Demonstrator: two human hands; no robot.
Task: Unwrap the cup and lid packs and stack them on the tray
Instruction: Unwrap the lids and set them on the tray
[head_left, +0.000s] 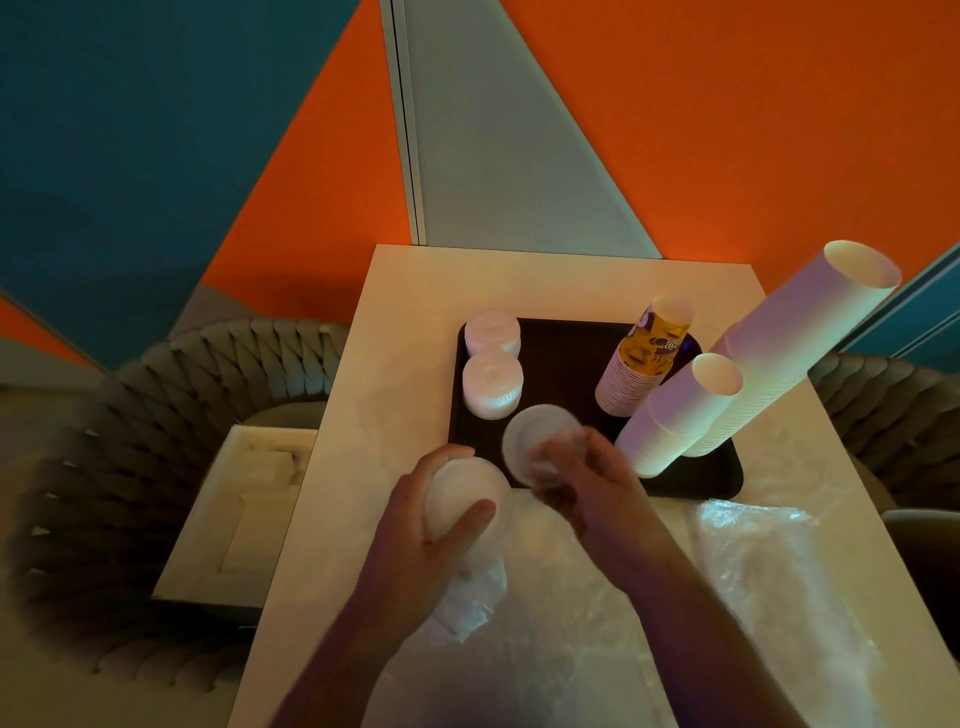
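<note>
While the left hand (441, 514) grips a lid stack (467, 493) beside the tray (561, 358), the right hand (587, 473) pinches lids (530, 441) over its near edge

A tray (571, 343) is set on the table (405, 312), toward its far right. On the tray's left side two stacks of lids (492, 358) are stood, one behind the other. On its right side three stacks of cups (727, 374) are placed close together. Above the tray's near edge a lid (527, 441) is held in the right hand (597, 483). To the left of it, over the table, a lid pack (462, 499) is gripped by the left hand (426, 525). Loose wrap (769, 571) lies on the table in front of the tray.
</note>
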